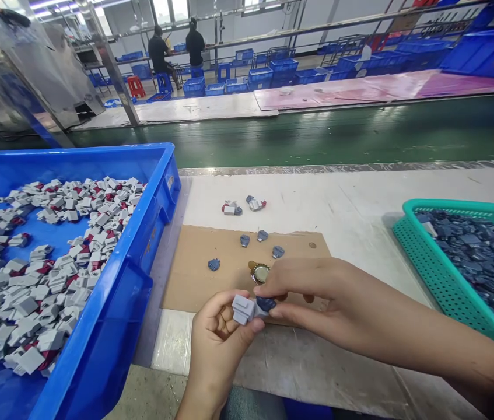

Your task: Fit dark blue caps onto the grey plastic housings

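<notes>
My left hand (224, 332) is closed around a small light-grey plastic block (243, 309), held just above the near edge of a cardboard sheet (194, 280). Between thumb and forefinger, my right hand (308, 291) pinches a dark blue-grey plastic piece (266, 303) against the block's right end. Whether the two are joined cannot be made out. Just beyond my fingers a bottle cap (260, 272) lies on the cardboard. Several loose dark pieces (277, 252) are scattered around it. Two grey, red and dark assembled parts (231, 208) rest on the white table behind.
At left stands a blue bin (159, 169) of grey and red parts. A green perforated basket (413, 239) heaped with dark pieces is at right. Beyond the table (360, 198) runs a green conveyor belt (316, 137). Two people (195, 45) are among blue crates in the background.
</notes>
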Demonstrator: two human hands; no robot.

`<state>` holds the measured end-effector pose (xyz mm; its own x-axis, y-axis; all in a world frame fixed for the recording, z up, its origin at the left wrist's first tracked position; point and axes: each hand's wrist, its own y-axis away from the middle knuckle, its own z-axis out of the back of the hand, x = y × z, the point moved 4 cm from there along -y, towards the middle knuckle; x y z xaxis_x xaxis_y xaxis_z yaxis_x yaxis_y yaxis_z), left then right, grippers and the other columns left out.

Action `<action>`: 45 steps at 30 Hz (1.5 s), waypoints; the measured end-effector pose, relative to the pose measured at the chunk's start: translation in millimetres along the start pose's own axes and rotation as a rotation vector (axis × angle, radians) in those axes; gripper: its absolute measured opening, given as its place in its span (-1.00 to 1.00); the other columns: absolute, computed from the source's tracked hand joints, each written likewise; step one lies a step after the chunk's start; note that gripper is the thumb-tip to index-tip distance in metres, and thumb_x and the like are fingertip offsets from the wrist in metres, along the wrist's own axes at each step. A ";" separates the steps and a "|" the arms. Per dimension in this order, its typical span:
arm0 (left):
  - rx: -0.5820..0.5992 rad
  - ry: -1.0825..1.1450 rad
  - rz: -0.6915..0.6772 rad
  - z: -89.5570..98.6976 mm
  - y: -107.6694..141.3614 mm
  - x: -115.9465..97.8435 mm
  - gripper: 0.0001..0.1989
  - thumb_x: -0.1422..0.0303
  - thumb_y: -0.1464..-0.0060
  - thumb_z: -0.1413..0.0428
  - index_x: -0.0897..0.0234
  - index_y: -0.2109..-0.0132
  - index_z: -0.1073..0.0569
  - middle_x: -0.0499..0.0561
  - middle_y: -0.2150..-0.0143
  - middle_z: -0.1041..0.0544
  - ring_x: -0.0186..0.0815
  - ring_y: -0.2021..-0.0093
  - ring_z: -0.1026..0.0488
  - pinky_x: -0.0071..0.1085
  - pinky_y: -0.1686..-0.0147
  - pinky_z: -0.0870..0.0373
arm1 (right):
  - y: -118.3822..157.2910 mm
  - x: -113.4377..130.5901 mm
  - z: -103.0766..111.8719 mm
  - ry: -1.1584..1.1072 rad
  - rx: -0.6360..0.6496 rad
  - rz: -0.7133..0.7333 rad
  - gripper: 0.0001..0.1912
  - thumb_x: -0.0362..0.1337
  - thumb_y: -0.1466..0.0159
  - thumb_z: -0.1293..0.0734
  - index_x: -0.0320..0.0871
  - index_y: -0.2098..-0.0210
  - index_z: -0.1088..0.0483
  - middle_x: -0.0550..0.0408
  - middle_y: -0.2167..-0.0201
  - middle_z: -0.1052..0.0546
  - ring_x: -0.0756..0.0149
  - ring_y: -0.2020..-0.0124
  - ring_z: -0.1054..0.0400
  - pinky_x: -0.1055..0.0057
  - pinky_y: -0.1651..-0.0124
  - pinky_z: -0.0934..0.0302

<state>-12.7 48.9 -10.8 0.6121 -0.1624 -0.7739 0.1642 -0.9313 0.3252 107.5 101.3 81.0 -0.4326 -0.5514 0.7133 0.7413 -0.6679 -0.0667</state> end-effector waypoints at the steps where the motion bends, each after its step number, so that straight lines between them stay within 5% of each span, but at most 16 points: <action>1: -0.006 -0.003 -0.001 0.4 -0.1 -0.1 -0.74 0.50 0.37 -0.32 0.26 0.39 -0.52 -0.09 0.48 -0.57 -0.46 0.45 -0.47 -0.64 0.42 -0.35 | -0.8 -1.7 -1.2 -0.013 0.002 0.000 -0.82 -0.37 -0.20 -0.25 -0.06 0.23 -0.41 0.20 0.36 -0.47 0.46 0.38 -0.33 0.55 0.37 -0.16; 11: -0.012 -0.032 -0.013 2.2 -2.1 -0.9 -0.73 0.43 0.37 -0.33 0.27 0.38 -0.50 -0.07 0.48 -0.55 -0.41 0.44 -0.46 -0.56 0.38 -0.34 | 3.0 -19.3 -19.3 -0.225 -0.104 -0.109 -0.84 -0.28 -0.18 -0.29 -0.12 0.25 -0.44 0.15 0.37 -0.51 0.42 0.40 -0.37 0.51 0.35 -0.24; 15: 0.054 0.013 -0.017 3.5 -1.6 -4.3 -0.71 0.34 0.33 -0.32 0.25 0.35 -0.49 -0.07 0.43 -0.55 -0.43 0.42 -0.44 -0.55 0.35 -0.33 | 9.3 -19.9 -34.7 -0.448 -0.298 -0.125 -0.70 -0.17 -0.19 -0.28 -0.09 0.09 -0.35 0.14 0.43 -0.45 0.41 0.43 -0.34 0.48 0.38 -0.25; 18: 0.130 -0.080 -0.070 1.8 4.3 -9.0 -0.73 0.34 0.29 -0.31 0.22 0.34 -0.49 -0.02 0.36 -0.56 -0.31 0.21 -0.45 -0.49 0.23 -0.33 | 16.5 -25.6 -44.8 -0.700 -0.414 -0.237 -0.66 -0.04 -0.27 -0.14 -0.15 0.14 -0.28 0.16 0.53 -0.35 0.44 0.52 -0.28 0.52 0.51 -0.17; 21: 0.172 -0.153 -0.118 -6.4 13.1 -9.5 -0.75 0.35 0.36 -0.34 0.21 0.41 -0.49 0.04 0.35 -0.56 -0.13 -0.04 -0.32 -0.42 0.17 -0.35 | 21.8 -24.1 -61.3 -0.955 -0.115 -0.422 -0.51 0.07 -0.27 -0.03 -0.23 0.41 -0.28 0.13 0.59 -0.33 0.49 0.61 -0.22 0.58 0.61 -0.02; 23: 0.171 -0.130 -0.098 -14.5 17.6 -4.8 -0.74 0.33 0.40 -0.34 0.20 0.45 -0.47 0.07 0.28 -0.55 -0.09 -0.04 -0.32 -0.40 0.23 -0.39 | 26.9 -16.6 -70.0 -1.128 0.125 -0.476 -0.43 0.13 -0.24 -0.01 -0.24 0.47 -0.27 0.11 0.61 -0.33 0.52 0.66 -0.18 0.61 0.64 0.06; 26: 0.127 -0.120 -0.087 -25.6 20.4 4.7 -0.75 0.30 0.35 -0.32 0.21 0.45 -0.44 0.06 0.15 -0.50 -0.17 0.14 -0.45 -0.44 0.35 -0.43 | 32.2 -14.3 -69.8 -1.280 0.040 -0.468 -0.42 0.17 -0.22 0.02 -0.22 0.37 -0.28 0.15 0.63 -0.29 0.55 0.69 -0.11 0.62 0.65 0.11; 30: 0.067 -0.082 -0.003 -32.9 19.4 18.6 -0.72 0.22 0.21 -0.25 0.20 0.33 -0.37 -0.09 0.40 -0.46 -0.48 0.60 -0.36 -0.60 0.67 -0.30 | 37.8 -20.7 -70.3 -1.124 -0.209 -0.394 -0.50 0.11 -0.17 -0.18 -0.21 0.18 -0.25 0.18 0.58 -0.25 0.51 0.61 -0.12 0.60 0.61 0.05; 32: 0.063 -0.071 0.030 -34.0 20.0 22.2 -0.71 0.20 0.17 -0.23 0.20 0.31 -0.36 -0.14 0.50 -0.41 -0.55 0.67 -0.25 -0.66 0.73 -0.20 | 40.0 -21.0 -73.5 -1.059 -0.269 -0.368 -0.58 0.01 -0.17 -0.25 -0.19 0.14 -0.25 0.19 0.53 -0.23 0.54 0.59 -0.07 0.61 0.60 0.05; 36: 0.084 -0.139 -0.026 -33.5 26.6 19.0 -0.66 0.24 0.18 -0.24 0.20 0.21 -0.39 -0.02 0.25 -0.47 -0.53 0.61 -0.30 -0.62 0.71 -0.22 | 43.7 -17.4 -72.6 -1.054 -0.392 -0.344 -0.69 -0.05 -0.22 -0.22 -0.16 0.21 -0.27 0.19 0.50 -0.22 0.56 0.59 -0.01 0.62 0.58 0.02; 41: 0.075 -0.306 -0.260 -28.4 36.8 6.8 -0.58 0.36 0.19 -0.25 0.13 0.09 -0.44 0.05 0.05 -0.45 -0.22 0.12 -0.41 -0.47 0.23 -0.38 | 47.2 -12.7 -53.2 -0.889 -0.218 -0.309 -0.71 -0.07 -0.25 -0.18 -0.21 0.33 -0.28 0.18 0.53 -0.23 0.51 0.55 -0.10 0.59 0.54 -0.06; 45: 0.181 -0.430 -0.345 -27.6 33.4 2.0 -0.64 0.33 0.15 -0.22 0.14 0.11 -0.49 0.07 0.09 -0.49 -0.20 0.17 -0.43 -0.42 0.21 -0.37 | 53.6 -14.4 -29.4 -0.426 -0.061 -0.313 -0.69 -0.13 -0.23 -0.19 -0.22 0.52 -0.28 0.19 0.62 -0.19 0.48 0.56 -0.06 0.55 0.55 0.02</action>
<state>15.4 26.5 13.6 0.1716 0.0783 -0.9821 0.1403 -0.9886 -0.0543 138.3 58.8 46.7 -0.3720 -0.0781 0.9249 0.5734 -0.8029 0.1628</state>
